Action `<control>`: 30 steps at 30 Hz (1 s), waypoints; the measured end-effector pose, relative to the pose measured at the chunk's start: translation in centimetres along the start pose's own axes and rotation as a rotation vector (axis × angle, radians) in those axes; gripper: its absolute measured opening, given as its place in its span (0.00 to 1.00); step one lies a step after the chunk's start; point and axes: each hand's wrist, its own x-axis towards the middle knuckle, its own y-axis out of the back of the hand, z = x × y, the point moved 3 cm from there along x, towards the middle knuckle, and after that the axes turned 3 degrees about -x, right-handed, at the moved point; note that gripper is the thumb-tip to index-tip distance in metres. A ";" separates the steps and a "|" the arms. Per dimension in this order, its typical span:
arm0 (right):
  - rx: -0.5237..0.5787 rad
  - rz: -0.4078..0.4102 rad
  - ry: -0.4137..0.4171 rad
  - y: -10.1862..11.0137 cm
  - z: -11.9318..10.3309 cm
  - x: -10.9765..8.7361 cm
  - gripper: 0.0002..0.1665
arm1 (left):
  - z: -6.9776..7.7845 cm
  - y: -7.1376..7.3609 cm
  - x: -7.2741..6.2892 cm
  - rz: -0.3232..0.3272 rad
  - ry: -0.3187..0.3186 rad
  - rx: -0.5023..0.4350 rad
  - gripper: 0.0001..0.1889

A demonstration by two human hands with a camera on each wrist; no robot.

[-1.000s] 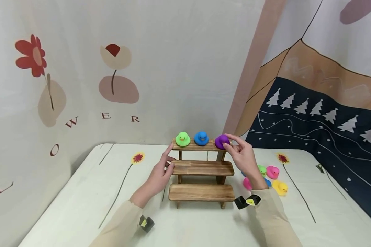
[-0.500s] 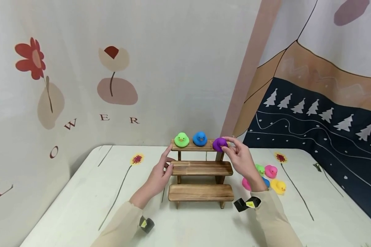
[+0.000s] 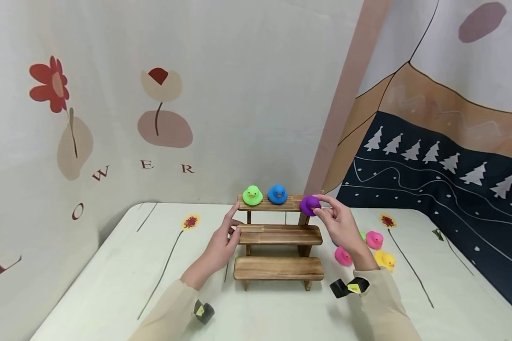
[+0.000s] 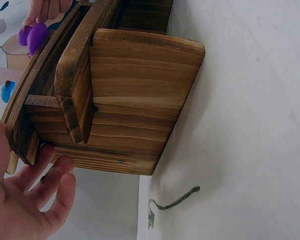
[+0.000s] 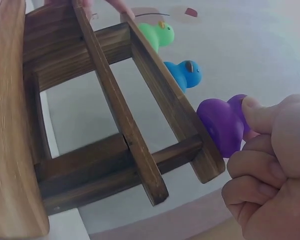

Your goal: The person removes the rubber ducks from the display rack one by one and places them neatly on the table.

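Observation:
A three-tier wooden stand [image 3: 277, 268] stands on the table. On its top shelf sit a light green rubber duck [image 3: 252, 195] at the left and a blue rubber duck [image 3: 277, 194] in the middle. My right hand [image 3: 340, 227] pinches a purple rubber duck [image 3: 309, 206] between thumb and index finger at the right end of that shelf, where it overlaps the front edge. At the stand's left side is my left hand [image 3: 218, 246], its index fingertip by the top shelf and its thumb by the middle one. The left wrist view shows its other fingers [image 4: 60, 195] loosely bent beside the wood.
Right of the stand, partly behind my right forearm, lie several more ducks, among them a pink duck [image 3: 374, 240], another pink duck [image 3: 343, 256] and a yellow duck [image 3: 385, 260]. A printed cloth wall [image 3: 239, 94] rises behind the table [image 3: 123, 270].
The purple duck in my right hand has shifted toward me, over the top shelf's front edge, and slightly right. My left hand keeps its place, and the view has tilted slightly.

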 end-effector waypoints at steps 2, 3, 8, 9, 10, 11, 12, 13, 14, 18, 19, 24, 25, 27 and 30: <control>-0.008 -0.001 0.003 0.2 0.0 -0.2 0.21 | 0.0 0.0 0.0 0.001 -0.002 0.003 0.34; -0.016 -0.002 0.006 0.3 0.0 -0.3 0.21 | 0.0 -0.1 0.0 0.002 -0.004 0.005 0.34; -0.036 0.010 0.037 0.8 0.1 -0.8 0.20 | 0.0 -0.1 0.1 0.001 -0.016 0.008 0.34; -0.038 0.010 0.045 0.8 0.1 -1.0 0.20 | 0.0 -0.1 0.1 0.001 -0.015 0.007 0.34; -0.038 0.011 0.056 0.8 0.1 -1.1 0.20 | 0.0 -0.1 0.1 0.001 -0.013 0.009 0.34; -0.037 0.012 0.064 0.9 0.1 -1.2 0.20 | 0.0 -0.1 0.1 0.001 -0.010 0.010 0.34; -0.037 0.012 0.074 0.9 0.1 -1.4 0.20 | 0.0 -0.1 0.1 0.001 -0.008 0.010 0.34; -0.036 0.013 0.080 0.9 0.2 -1.5 0.20 | 0.0 0.0 0.1 0.001 -0.005 0.011 0.34; -0.033 0.014 0.084 0.9 0.2 -1.6 0.20 | -0.1 0.0 0.0 0.001 -0.003 0.013 0.34; -0.026 0.023 0.066 1.2 0.3 -2.1 0.20 | -0.2 0.0 0.0 -0.005 0.003 0.018 0.34; -0.027 0.024 0.056 1.2 0.3 -2.3 0.20 | -0.2 0.0 0.0 -0.006 0.004 0.020 0.34; -0.044 0.028 0.033 1.5 0.3 -2.8 0.21 | -0.2 0.1 0.0 -0.003 0.004 0.022 0.34; -0.047 0.029 0.032 1.5 0.3 -2.9 0.21 | -0.1 0.1 0.0 -0.002 0.003 0.021 0.34; -0.054 0.034 0.022 1.6 0.4 -3.1 0.21 | -0.1 0.1 0.1 -0.003 0.002 0.018 0.34; -0.065 0.036 0.003 1.8 0.4 -3.5 0.21 | -0.1 0.0 0.0 -0.005 0.001 0.015 0.34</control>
